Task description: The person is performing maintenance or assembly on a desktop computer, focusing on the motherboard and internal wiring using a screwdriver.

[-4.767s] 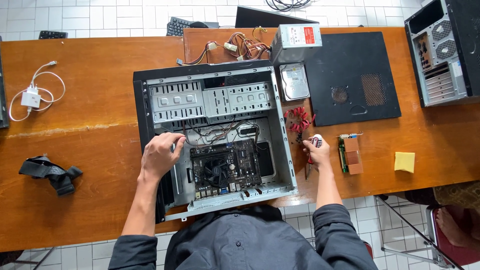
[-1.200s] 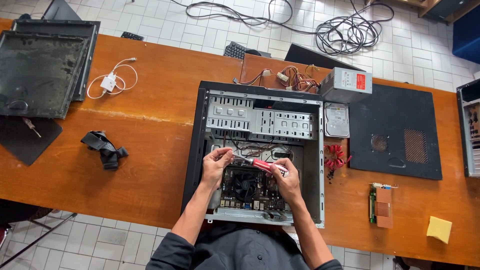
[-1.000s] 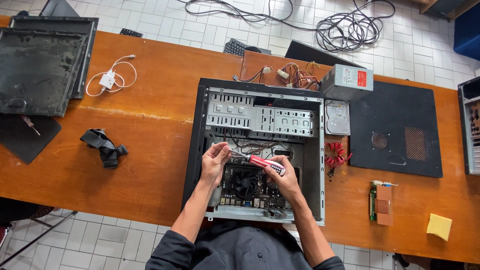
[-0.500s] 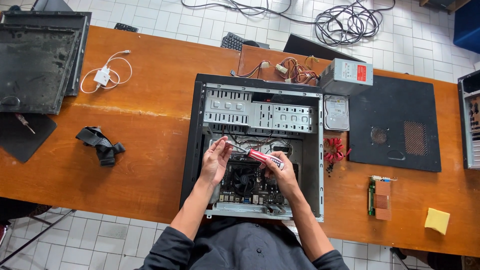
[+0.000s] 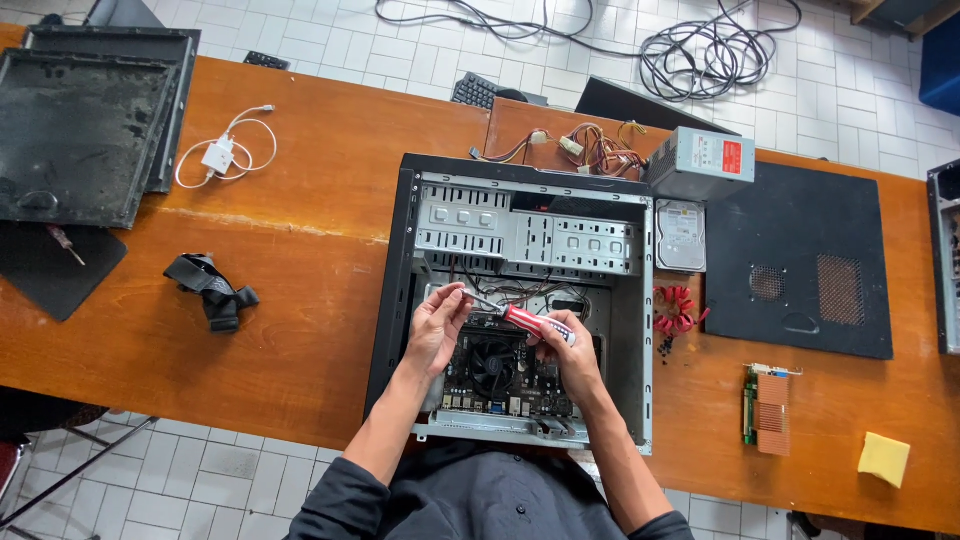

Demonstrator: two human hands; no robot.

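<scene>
- Both hands over the open black desktop computer case (image 5: 520,310) lying on its side: right hand (image 5: 570,355) wrapped around the red-and-clear plastic handle of a screwdriver (image 5: 530,322), left hand (image 5: 437,325) pinching the thin metal shaft near its tip.
- Compared with a second ago: screwdriver raised slightly off the motherboard, held level between both hands above the black round cooling fan (image 5: 494,365); likely tip being checked or set, no screw turned yet.
- Just right of the case: flat silver hard drive (image 5: 681,235), small red fan (image 5: 676,310), grey metal power supply box (image 5: 697,163) with coloured wires.
- Farther out on the orange-brown wooden bench (image 5: 300,300): black perforated side panel (image 5: 800,265), green expansion card (image 5: 766,402), yellow sponge (image 5: 885,458), black strap bundle (image 5: 212,290), white charger with cable (image 5: 222,152).
</scene>
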